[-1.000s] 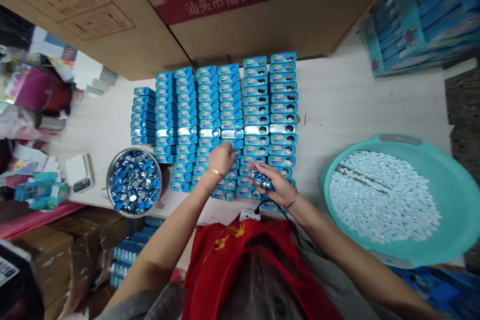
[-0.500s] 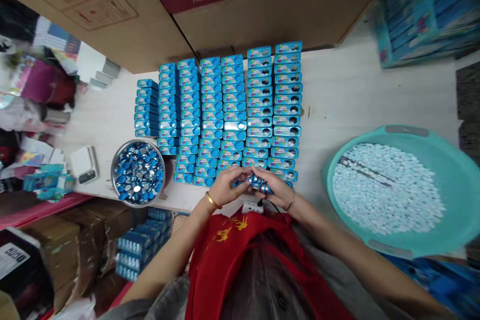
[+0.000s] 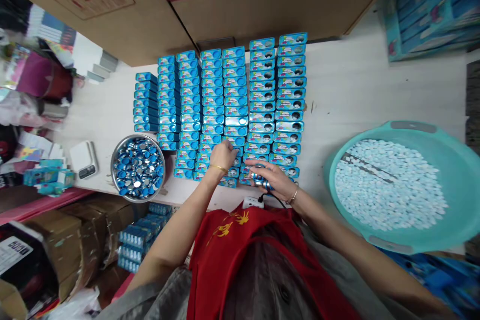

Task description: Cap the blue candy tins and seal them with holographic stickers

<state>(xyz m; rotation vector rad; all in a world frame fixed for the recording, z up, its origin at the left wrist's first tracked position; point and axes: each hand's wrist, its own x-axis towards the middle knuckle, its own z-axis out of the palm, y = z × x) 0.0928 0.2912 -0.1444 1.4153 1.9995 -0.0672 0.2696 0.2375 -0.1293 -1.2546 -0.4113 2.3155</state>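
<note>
1. Blue tins (image 3: 213,120) stood columned near the table (image 3: 330,85)'s near edge.
2. I had my left hand (image 3: 223,156) among them, fingers bunched; I couldn't tell whether they held anything.
3. My right hand (image 3: 275,180), half-curled, cradled round caps (image 3: 258,178).
4. Half a second earlier, both hands met.

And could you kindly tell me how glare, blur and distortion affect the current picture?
Head view: glare whitens a tin near the middle; head view: stacked blue boxes at upper right look soft; head view: wide-angle distortion seems to stretch the turquoise tub; head view: the left hand and right hand are fairly clear.
</note>
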